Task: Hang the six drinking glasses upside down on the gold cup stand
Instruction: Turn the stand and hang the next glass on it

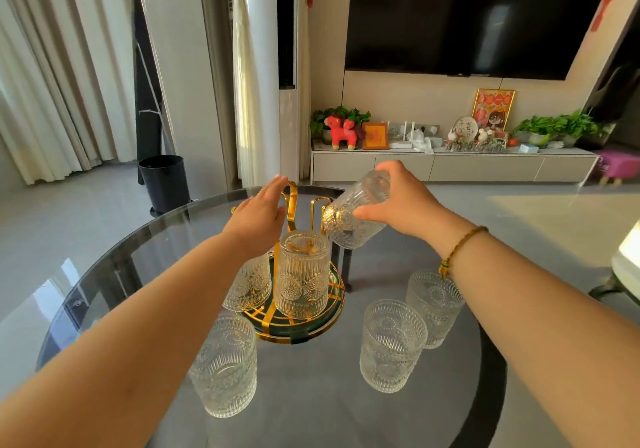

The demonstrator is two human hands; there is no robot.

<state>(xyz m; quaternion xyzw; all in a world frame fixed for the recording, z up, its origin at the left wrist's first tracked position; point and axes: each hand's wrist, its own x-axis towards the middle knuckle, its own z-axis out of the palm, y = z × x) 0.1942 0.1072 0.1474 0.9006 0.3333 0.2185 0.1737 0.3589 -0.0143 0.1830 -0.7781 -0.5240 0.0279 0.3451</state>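
The gold cup stand (296, 335) with a dark green base sits mid-table. Two embossed clear glasses hang upside down on it: one at the front (302, 276), one at the left (250, 286) partly behind my left forearm. My right hand (403, 203) grips a third glass (356, 217), tilted on its side over the stand's right gold prongs (320, 201). My left hand (258, 217) hovers flat with fingers apart beside the stand's top handle (292, 201), holding nothing. Three glasses stand upright on the table: front left (223, 366), front right (391, 345), right (433, 307).
The round glass table (138, 250) has a dark rim; its far edge runs just behind the stand. A black bin (164, 184) stands on the floor beyond the table at left. A TV cabinet (450, 167) with ornaments lines the far wall.
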